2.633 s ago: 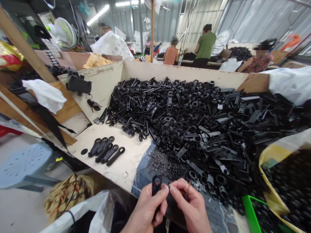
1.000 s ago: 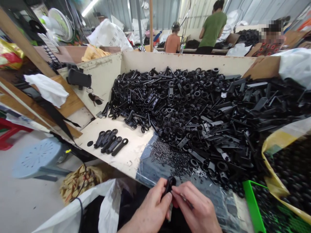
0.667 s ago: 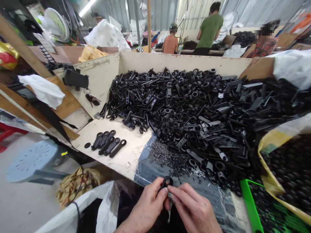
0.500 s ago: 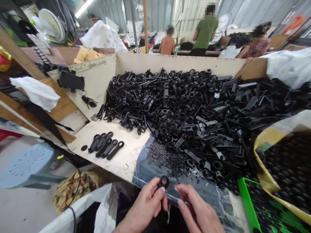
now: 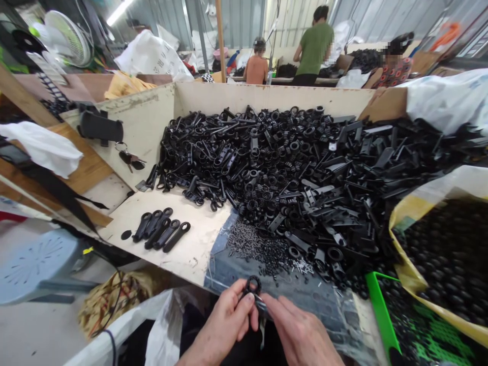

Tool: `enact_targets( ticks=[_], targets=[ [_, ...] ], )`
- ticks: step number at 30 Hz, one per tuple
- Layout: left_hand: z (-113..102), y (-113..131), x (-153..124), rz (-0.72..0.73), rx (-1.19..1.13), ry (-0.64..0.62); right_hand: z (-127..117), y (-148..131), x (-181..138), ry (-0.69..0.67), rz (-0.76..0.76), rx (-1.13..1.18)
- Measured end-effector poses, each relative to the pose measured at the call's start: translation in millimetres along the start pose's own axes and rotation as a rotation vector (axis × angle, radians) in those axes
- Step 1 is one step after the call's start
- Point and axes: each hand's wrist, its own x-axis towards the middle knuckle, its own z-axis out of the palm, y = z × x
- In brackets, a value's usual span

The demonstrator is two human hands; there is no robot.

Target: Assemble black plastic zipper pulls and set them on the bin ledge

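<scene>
Handle [image 5: 259, 284], black with a ring on the end, is up in the left hand [image 5: 229, 317], right around the near edge of the counter [image 5: 190, 260], ring poking out past the fingers. The left thumb and fingers are pinching it pretty firmly. The right hand [image 5: 299, 328] comes in from the other side with its fingers fairly straight and close together, tips up against the lower part of the piece; can't really tell if they're pinching anything, since the back of the hand is in the way. Just beyond the hands there's a dark blue sheet [image 5: 324, 305] with a heap of tiny grey bits [image 5: 244, 239] and a little scatter of pale pins [image 5: 303, 266]. Off to the left, six similar handles [image 5: 154, 231] lie slanted in two rough rows, with a small black disc [image 5: 126, 235] beside them. Behind all that is a massive pile of black parts [image 5: 263, 162], rings and flat pieces all jumbled up. Over on the right you've got a green tray [image 5: 377, 300] and a yellow-edged bag [image 5: 398, 244] full of dark round things [image 5: 450, 254]. Keys [image 5: 133, 161] hang on the left side wall, a pale blue stool [image 5: 36, 262] sits on the floor below, and farther back there's a person in a green shirt [image 5: 315, 48] plus two others.
</scene>
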Motion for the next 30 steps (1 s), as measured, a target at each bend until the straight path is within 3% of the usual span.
enact_targets(
  ticks=[5, 11, 18, 25, 30],
  targets=[
    [4.9, -4.5, 2.3, -0.016, -0.014, 0.05, -14.0, -2.7, 6.4, -0.152, 0.035, 0.024],
    [5.1, -6.2, 2.3, 0.003, 0.027, 0.08, -20.1, -6.3, 12.4, -0.126, 0.143, 0.122],
    [1.3, -12.7, 4.3, -0.039, -0.1, 0.056, -22.6, -9.7, 19.2, -0.189, 0.133, 0.33],
    [0.0, -14.1, 4.8, -0.081, -0.103, 0.054, -20.3, -7.8, 18.3, -0.338, 0.123, 0.149],
    [0.5, -6.4, 1.9, -0.102, -0.052, 0.065, -20.1, -7.1, 20.2, -0.364, 0.153, 0.102]
  ],
)
